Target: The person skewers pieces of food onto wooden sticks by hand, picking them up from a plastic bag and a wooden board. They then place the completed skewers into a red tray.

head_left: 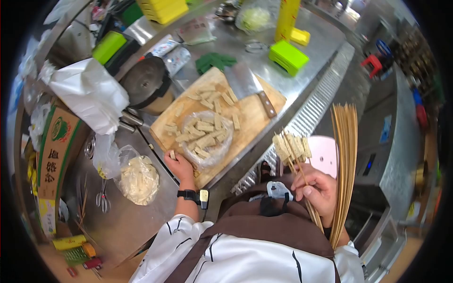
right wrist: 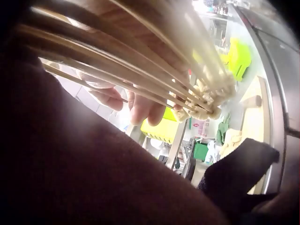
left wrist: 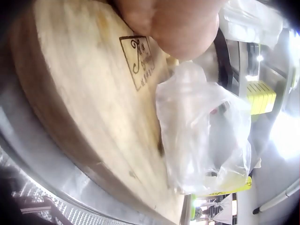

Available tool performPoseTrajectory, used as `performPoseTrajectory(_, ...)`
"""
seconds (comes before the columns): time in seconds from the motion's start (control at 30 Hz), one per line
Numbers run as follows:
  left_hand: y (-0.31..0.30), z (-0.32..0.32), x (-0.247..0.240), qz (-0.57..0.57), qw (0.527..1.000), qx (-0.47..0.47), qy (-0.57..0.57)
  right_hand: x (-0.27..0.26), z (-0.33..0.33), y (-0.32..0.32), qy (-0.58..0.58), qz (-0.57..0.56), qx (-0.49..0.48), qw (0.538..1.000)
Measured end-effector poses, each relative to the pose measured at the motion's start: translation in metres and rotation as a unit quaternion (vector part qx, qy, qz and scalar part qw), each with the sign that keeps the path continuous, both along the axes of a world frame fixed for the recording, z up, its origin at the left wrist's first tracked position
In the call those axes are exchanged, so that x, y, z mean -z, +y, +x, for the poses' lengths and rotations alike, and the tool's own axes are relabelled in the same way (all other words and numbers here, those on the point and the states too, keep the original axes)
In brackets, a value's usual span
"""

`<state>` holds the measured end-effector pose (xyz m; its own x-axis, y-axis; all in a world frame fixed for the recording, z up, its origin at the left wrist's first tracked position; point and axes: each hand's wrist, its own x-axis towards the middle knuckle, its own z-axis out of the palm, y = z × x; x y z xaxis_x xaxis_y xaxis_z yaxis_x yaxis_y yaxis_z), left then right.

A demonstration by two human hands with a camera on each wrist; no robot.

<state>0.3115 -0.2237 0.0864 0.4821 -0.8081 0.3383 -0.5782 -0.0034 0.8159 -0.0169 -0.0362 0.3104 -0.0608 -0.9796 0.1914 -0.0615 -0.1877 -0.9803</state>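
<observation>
My left hand (head_left: 180, 167) is at the near left edge of the wooden cutting board (head_left: 255, 111) and pinches a pale beige tofu strip (head_left: 172, 154). Beside it lies a clear plastic bag (head_left: 225, 148) with a heap of similar strips (head_left: 205, 131) on it. Off the board to the right, my right hand (head_left: 317, 186) grips thin wooden skewers (head_left: 300, 170) whose upper ends carry tofu pieces (head_left: 292, 147). A thick bundle of bare skewers (head_left: 344, 165) stands upright along that hand's outer side. In the right wrist view, skewers (right wrist: 136, 58) cross in front of the fingers (right wrist: 143, 110).
A cleaver (head_left: 245, 82) lies across the board's far side. Left of the board are a bag of pale food (head_left: 139, 180), scissors (head_left: 103, 200) and a lidded pot (head_left: 145, 82). Beyond the board lie green gloves (head_left: 214, 61) and a green box (head_left: 289, 57). A pink stool (head_left: 323, 151) is behind my right hand.
</observation>
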Motion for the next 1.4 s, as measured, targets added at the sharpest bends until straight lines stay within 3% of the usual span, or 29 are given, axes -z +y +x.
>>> performPoseTrajectory(0.17,0.001,0.001,0.005,-0.002,0.999,0.009,-0.032,-0.007,0.007,0.033,-0.005,0.005,0.071,0.997)
performPoseTrajectory(0.33,-0.001,0.0,0.001,0.014,1.0,0.007,0.002,-0.002,0.013,0.036,0.003,-0.001,0.084,0.996)
performPoseTrajectory(0.57,0.0,0.0,0.005,-0.005,0.999,0.013,-0.035,0.003,0.017,0.039,0.016,0.008,0.105,0.994)
performPoseTrajectory(0.83,0.0,-0.002,-0.001,-0.001,1.0,0.008,0.01,0.014,0.019,0.028,0.004,0.044,0.057,0.997)
performPoseTrajectory(1.4,-0.003,-0.001,0.007,-0.003,0.999,-0.017,-0.037,0.028,0.007,-0.016,-0.034,0.046,-0.052,0.997)
